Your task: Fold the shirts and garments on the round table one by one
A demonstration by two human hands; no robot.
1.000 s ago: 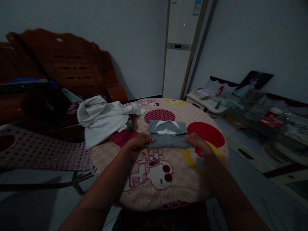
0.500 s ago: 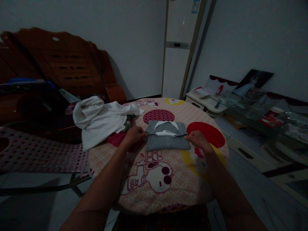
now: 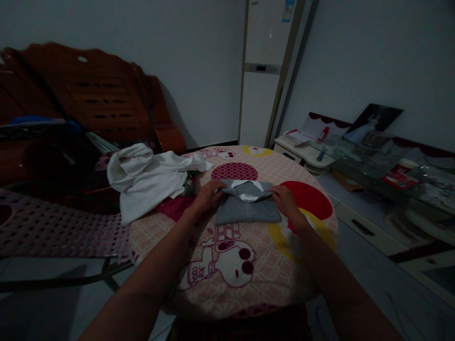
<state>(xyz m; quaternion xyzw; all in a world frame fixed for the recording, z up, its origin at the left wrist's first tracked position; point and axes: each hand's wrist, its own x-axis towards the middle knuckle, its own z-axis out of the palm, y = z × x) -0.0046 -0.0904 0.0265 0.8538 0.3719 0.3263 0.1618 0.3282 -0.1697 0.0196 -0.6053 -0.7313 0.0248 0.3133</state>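
Note:
A grey shirt (image 3: 249,211) with white trim at its neckline lies folded into a small rectangle on the round table (image 3: 277,279), which has a patterned cloth. My left hand (image 3: 209,195) pinches the left end of the shirt's upper flap. At the opposite end, my right hand (image 3: 283,199) grips the same flap between thumb and fingers. The flap is raised a little between them, and its neckline gapes. Left of my left hand, a white hooded garment (image 3: 149,177) lies in a loose heap over a dark red cloth (image 3: 174,208).
A wooden chair (image 3: 103,94) stands behind on the left, with a woven-seat chair (image 3: 64,227) nearer. To the right is a low cabinet (image 3: 355,222) with a glass top and a red box (image 3: 400,178). A tall white air conditioner (image 3: 259,104) stands at the back.
Both hands have moved slightly away from me and inward, lifting the near edge of the grey shirt's upper flap. The white garment has stayed where it was.

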